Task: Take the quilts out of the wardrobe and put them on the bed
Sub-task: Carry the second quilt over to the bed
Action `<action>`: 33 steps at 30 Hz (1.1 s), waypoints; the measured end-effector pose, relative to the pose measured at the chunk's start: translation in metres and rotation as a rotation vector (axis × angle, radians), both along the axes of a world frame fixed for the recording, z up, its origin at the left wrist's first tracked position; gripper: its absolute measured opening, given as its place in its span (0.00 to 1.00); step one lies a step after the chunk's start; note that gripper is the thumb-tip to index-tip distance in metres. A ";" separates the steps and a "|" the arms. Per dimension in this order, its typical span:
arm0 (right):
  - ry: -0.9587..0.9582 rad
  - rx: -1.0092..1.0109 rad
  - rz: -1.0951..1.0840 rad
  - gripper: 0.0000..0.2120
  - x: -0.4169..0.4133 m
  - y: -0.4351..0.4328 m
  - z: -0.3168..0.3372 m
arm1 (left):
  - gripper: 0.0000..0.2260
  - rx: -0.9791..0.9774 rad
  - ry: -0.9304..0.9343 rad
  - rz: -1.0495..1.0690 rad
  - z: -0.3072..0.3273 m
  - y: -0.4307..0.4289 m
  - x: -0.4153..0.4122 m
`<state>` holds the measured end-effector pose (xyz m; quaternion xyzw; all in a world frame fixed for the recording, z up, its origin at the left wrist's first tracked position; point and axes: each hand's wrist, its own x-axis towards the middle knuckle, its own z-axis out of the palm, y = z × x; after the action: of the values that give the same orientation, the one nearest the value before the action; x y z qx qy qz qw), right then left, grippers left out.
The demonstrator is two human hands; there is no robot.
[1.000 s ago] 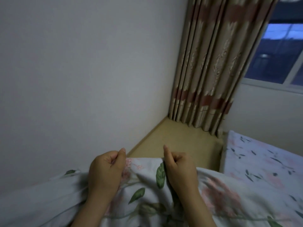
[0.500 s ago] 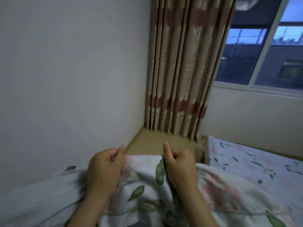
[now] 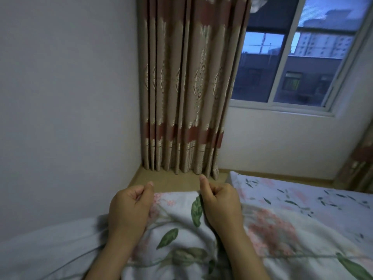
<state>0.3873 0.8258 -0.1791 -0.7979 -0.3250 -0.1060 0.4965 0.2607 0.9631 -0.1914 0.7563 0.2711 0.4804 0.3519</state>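
Both hands are raised in front of the person and hold up the top edge of a quilt point(image 3: 177, 229), a white cover printed with large green leaves and pink blossoms. The left hand point(image 3: 130, 207) grips the fabric at the left end of the raised edge. Its fingers point(image 3: 141, 194) are curled tight into the palm and its thumb lies along the near face of the cloth. The right hand point(image 3: 221, 203) grips the same edge a little to the right, its fingers also curled closed on the fabric and its thumb pointing up. A short span of the edge runs between the two hands. Below them the quilt falls towards the person in soft folds, and a plain pale part of it spreads out to the lower left.

The bed point(image 3: 302, 197) lies on the right, covered with a sheet of small leaves and pink flowers. The quilt's right side hangs in front of the bed's near part; whether it touches the bed cannot be told.

Past the hands, a strip of tan floor point(image 3: 175, 180) runs between the bed and a plain white wall point(image 3: 66, 98) on the left. A pleated beige curtain point(image 3: 181, 87) with a reddish band hangs in the corner down to the floor. To its right is a window point(image 3: 292, 63) with white frames, showing buildings in dim blue light.
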 end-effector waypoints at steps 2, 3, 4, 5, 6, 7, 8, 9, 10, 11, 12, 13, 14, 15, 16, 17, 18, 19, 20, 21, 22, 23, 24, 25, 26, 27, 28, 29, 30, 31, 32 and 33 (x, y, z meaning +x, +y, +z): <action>0.003 -0.007 -0.070 0.31 0.028 0.024 0.006 | 0.24 -0.010 -0.001 -0.050 0.007 0.030 0.035; 0.003 -0.005 -0.103 0.31 0.041 0.034 0.006 | 0.25 -0.017 -0.002 -0.075 0.010 0.041 0.050; -0.003 -0.009 -0.129 0.31 0.054 0.042 0.006 | 0.26 -0.019 -0.006 -0.091 0.011 0.049 0.064; 0.003 -0.007 -0.146 0.30 0.068 0.050 0.005 | 0.25 -0.041 -0.012 -0.120 0.011 0.058 0.081; 0.010 -0.007 -0.163 0.30 0.078 0.056 0.003 | 0.25 -0.050 -0.022 -0.136 0.011 0.064 0.092; 0.022 -0.012 -0.183 0.30 0.094 0.064 0.001 | 0.24 -0.055 -0.020 -0.159 0.009 0.073 0.109; 0.036 -0.020 -0.203 0.30 0.106 0.070 -0.002 | 0.23 -0.056 -0.010 -0.177 0.006 0.081 0.123; 0.048 -0.021 -0.217 0.30 0.117 0.075 -0.003 | 0.24 -0.056 -0.005 -0.189 0.005 0.087 0.136; 0.052 -0.020 -0.229 0.30 0.136 0.085 -0.006 | 0.24 -0.045 -0.002 -0.200 0.002 0.098 0.157; 0.051 -0.019 -0.237 0.30 0.144 0.089 -0.006 | 0.23 -0.048 0.002 -0.200 0.002 0.103 0.167; 0.044 -0.019 -0.244 0.31 0.163 0.098 -0.007 | 0.23 -0.045 -0.002 -0.204 -0.001 0.113 0.188; 0.046 -0.016 -0.252 0.31 0.177 0.105 -0.009 | 0.24 -0.056 -0.005 -0.210 -0.003 0.120 0.204; 0.042 -0.011 -0.255 0.31 0.194 0.113 -0.010 | 0.24 -0.054 -0.010 -0.218 -0.005 0.129 0.223; 0.045 -0.010 -0.252 0.30 0.212 0.120 -0.010 | 0.25 -0.054 -0.001 -0.231 -0.006 0.137 0.243; 0.050 -0.008 -0.252 0.30 0.227 0.126 -0.010 | 0.24 -0.053 0.006 -0.235 -0.006 0.144 0.259; 0.058 -0.002 -0.250 0.30 0.249 0.134 -0.010 | 0.24 -0.057 0.007 -0.245 -0.007 0.152 0.282; 0.067 0.004 -0.254 0.30 0.270 0.140 -0.009 | 0.23 -0.059 0.009 -0.249 -0.006 0.161 0.305; 0.071 0.007 -0.256 0.30 0.291 0.147 -0.006 | 0.23 -0.057 0.010 -0.249 -0.004 0.169 0.327; 0.068 0.010 -0.259 0.30 0.312 0.153 -0.002 | 0.23 -0.054 0.007 -0.253 0.001 0.176 0.348; 0.058 0.014 -0.262 0.30 0.330 0.158 0.002 | 0.23 -0.048 -0.002 -0.258 0.005 0.181 0.367; 0.042 0.017 -0.266 0.30 0.351 0.164 0.005 | 0.24 -0.045 -0.010 -0.262 0.009 0.187 0.387; 0.026 0.020 -0.272 0.30 0.369 0.169 0.008 | 0.24 -0.048 -0.018 -0.262 0.011 0.192 0.405; 0.016 0.021 -0.276 0.29 0.385 0.174 0.010 | 0.24 -0.059 -0.027 -0.267 0.013 0.196 0.421; 0.008 0.021 -0.280 0.29 0.401 0.179 0.010 | 0.24 -0.075 -0.038 -0.281 0.013 0.202 0.437; 0.007 0.017 -0.284 0.29 0.414 0.183 0.010 | 0.24 -0.088 -0.046 -0.298 0.012 0.206 0.450; 0.013 0.010 -0.288 0.28 0.432 0.189 0.007 | 0.24 -0.095 -0.047 -0.316 0.010 0.212 0.468; 0.023 0.007 -0.292 0.28 0.445 0.194 0.005 | 0.24 -0.097 -0.041 -0.324 0.009 0.217 0.481; 0.029 0.000 -0.298 0.28 0.465 0.202 0.002 | 0.24 -0.092 -0.034 -0.326 0.007 0.225 0.502; 0.031 -0.005 -0.306 0.28 0.480 0.208 0.000 | 0.23 -0.093 -0.021 -0.323 0.006 0.232 0.518; 0.027 -0.011 -0.315 0.28 0.496 0.215 -0.001 | 0.23 -0.089 -0.017 -0.323 0.004 0.240 0.536; 0.028 -0.014 -0.323 0.28 0.511 0.222 -0.002 | 0.23 -0.097 -0.012 -0.330 0.002 0.247 0.552; 0.024 -0.018 -0.332 0.28 0.526 0.228 -0.003 | 0.23 -0.099 -0.019 -0.344 0.000 0.254 0.569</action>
<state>0.9129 1.0540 -0.1821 -0.8461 -0.1838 -0.1743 0.4690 0.8298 1.2176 -0.1914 0.7689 0.1575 0.4061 0.4681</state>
